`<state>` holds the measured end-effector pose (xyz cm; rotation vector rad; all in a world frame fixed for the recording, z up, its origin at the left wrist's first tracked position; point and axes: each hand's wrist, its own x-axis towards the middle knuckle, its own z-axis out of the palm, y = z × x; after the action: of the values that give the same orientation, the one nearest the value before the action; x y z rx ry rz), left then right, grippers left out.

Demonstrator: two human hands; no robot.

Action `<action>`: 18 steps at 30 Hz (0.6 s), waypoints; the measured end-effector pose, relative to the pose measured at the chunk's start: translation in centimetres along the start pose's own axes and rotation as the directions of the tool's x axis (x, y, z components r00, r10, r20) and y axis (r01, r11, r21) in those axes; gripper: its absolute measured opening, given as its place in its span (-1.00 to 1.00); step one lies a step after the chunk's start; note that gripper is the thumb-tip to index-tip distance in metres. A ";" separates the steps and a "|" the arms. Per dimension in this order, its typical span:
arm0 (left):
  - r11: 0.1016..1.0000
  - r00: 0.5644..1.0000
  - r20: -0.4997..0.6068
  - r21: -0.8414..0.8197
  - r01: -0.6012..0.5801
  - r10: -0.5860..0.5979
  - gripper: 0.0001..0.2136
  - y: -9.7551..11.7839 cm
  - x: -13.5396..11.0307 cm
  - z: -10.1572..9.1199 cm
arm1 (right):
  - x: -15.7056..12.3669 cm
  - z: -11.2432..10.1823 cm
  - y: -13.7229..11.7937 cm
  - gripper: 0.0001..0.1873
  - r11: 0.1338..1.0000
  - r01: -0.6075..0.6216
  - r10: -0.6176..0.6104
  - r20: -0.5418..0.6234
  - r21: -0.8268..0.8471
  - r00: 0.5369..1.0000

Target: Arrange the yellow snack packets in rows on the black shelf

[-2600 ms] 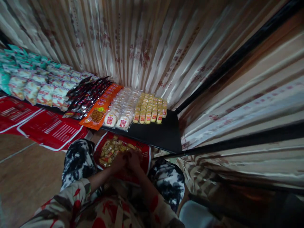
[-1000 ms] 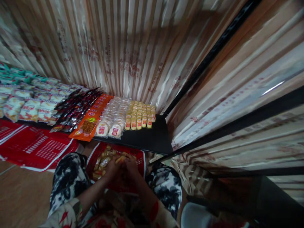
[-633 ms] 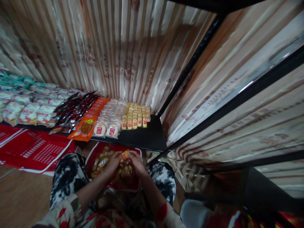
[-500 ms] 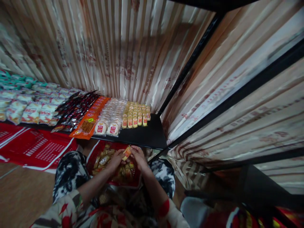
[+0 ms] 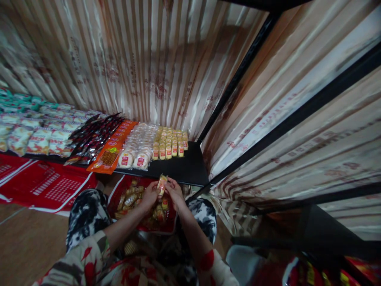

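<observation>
Wrapped snack (image 5: 162, 185) | left fingers (image 5: 154, 188), right fingers (image 5: 170, 185) — pinching its sides | unreadable — lower end perhaps hidden

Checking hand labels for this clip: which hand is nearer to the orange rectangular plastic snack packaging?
Left. The left hand is below and right of the orange packaging in the picture; the right hand is farther right.

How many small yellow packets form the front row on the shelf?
5 yellow packets, side by side: one next to the round white packs, three between, one nearest the black shelf's right end. Rows behind are partly hidden.
</observation>
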<state>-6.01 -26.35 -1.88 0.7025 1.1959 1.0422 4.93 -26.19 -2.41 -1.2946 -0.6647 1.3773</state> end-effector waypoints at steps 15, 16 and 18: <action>0.787 0.969 -0.009 0.586 -0.194 0.246 -0.68 1.3 2.2 4.8 | 3.2 -3.7 -2.1 -0.66 0.947 0.255 -0.244 0.076 -0.195 0.967; 0.751 0.965 0.003 0.627 -0.207 0.263 -0.67 1.5 2.5 5.3 | 3.7 -4.1 -2.3 -0.65 0.945 0.257 -0.250 0.063 -0.201 0.966; 0.717 0.957 0.031 0.655 -0.237 0.288 -0.67 1.7 3.2 6.5 | 4.7 -4.9 -2.9 -0.63 0.935 0.269 -0.271 0.025 -0.233 0.962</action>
<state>-0.13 -22.23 0.06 1.4347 1.5791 0.8677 11.23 -22.34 -2.60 -1.3339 -0.9860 1.0924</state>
